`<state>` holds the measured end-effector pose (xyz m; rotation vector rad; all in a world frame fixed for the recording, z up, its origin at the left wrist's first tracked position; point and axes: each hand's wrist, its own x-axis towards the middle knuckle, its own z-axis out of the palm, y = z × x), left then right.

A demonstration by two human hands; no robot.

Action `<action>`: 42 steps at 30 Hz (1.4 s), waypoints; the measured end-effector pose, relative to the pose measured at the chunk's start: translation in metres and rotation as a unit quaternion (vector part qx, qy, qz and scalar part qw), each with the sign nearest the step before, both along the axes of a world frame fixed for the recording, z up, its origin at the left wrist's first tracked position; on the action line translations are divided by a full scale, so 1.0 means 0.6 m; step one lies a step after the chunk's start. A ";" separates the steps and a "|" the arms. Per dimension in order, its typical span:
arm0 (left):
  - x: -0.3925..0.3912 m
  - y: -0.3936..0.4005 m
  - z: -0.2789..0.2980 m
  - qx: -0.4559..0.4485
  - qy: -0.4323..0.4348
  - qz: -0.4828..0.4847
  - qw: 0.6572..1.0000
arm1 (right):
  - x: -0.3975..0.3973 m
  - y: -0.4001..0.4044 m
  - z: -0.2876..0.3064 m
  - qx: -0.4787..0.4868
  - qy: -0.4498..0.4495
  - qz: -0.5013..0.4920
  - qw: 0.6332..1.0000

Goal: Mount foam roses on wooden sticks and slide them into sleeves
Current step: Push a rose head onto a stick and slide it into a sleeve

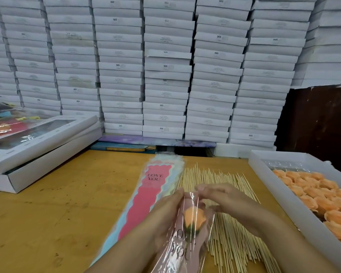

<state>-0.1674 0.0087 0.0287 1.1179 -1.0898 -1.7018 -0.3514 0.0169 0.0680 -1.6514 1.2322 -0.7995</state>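
Closest to me, I have the sleeve (pixel 182 251) up off the table (pixel 71 203), a clear crinkly wrapper printed LOVE YOU, with the orange foam rose (pixel 194 218) already sitting inside it near the open top. I judge both as very light and soft: the film will slip and crease, and the foam head will dent if squeezed, so I would hold by the film edges and lower down where the stick should be, though I cannot make the stick out through the wrapper. My left hand (pixel 165 215) cups the sleeve from the side, its fingers (pixel 178 194) curled round the film at the mouth. My right hand (pixel 224 198) reaches across the top, fingers (pixel 203 189) bent and pinching the sleeve's upper edge, close to the left hand's fingers; how tightly they press I cannot tell.

Under my right forearm lies the spread of wooden sticks (pixel 234 243), thin, stiff and prone to roll. Just left of them is the flat stack of sleeves (pixel 146 198), pink on top. Further right stands the white tray (pixel 264 168) full of orange roses (pixel 313 190). At far left are a few windowed gift boxes (pixel 37 142), and behind everything a wall of stacked white boxes (pixel 165 66)
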 end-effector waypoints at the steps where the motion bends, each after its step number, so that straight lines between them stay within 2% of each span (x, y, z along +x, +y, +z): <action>1: 0.001 0.001 0.003 0.001 0.011 0.007 1.000 | -0.001 0.000 -0.003 -0.015 -0.031 -0.039 0.999; 4: 0.004 0.000 0.009 0.003 0.047 0.033 0.998 | -0.002 0.003 -0.023 0.017 -0.125 -0.107 0.986; 7: 0.004 0.000 0.016 -0.004 0.058 0.057 0.997 | 0.007 0.018 -0.057 0.131 -0.151 -0.031 0.979; 9: 0.002 -0.001 0.019 -0.008 0.058 0.067 0.996 | 0.019 0.028 -0.073 0.175 -0.150 0.031 0.973; 11: 0.005 0.002 0.019 -0.015 0.071 0.087 0.994 | 0.029 0.035 -0.081 0.164 -0.150 0.049 0.974; 13: 0.011 0.002 0.018 -0.028 0.070 0.088 0.993 | 0.033 0.036 -0.081 0.140 -0.153 0.026 0.978; 19: -0.007 -0.003 0.009 0.007 -0.004 -0.032 0.999 | 0.032 0.015 -0.053 0.059 -0.186 -0.130 0.972; 23: 0.005 0.014 -0.015 -0.018 -0.051 -0.132 0.990 | 0.018 -0.010 -0.051 0.029 -0.231 -0.212 0.949; 26: 0.002 0.009 -0.010 -0.053 -0.080 -0.146 0.985 | 0.009 -0.016 -0.068 0.064 -0.265 -0.205 0.940; 29: 0.003 0.005 -0.014 -0.067 -0.068 -0.116 0.989 | 0.010 -0.015 -0.081 0.111 -0.271 -0.150 0.944; 31: 0.001 0.005 -0.015 -0.063 -0.062 -0.113 0.990 | 0.016 -0.015 -0.088 0.104 -0.268 -0.139 0.948; 38: 0.005 0.004 -0.016 -0.028 -0.072 -0.164 0.983 | 0.010 -0.027 -0.102 0.043 -0.278 -0.224 0.933; 42: 0.008 0.002 -0.018 -0.029 -0.079 -0.152 0.985 | 0.002 -0.027 -0.101 0.062 -0.300 -0.227 0.925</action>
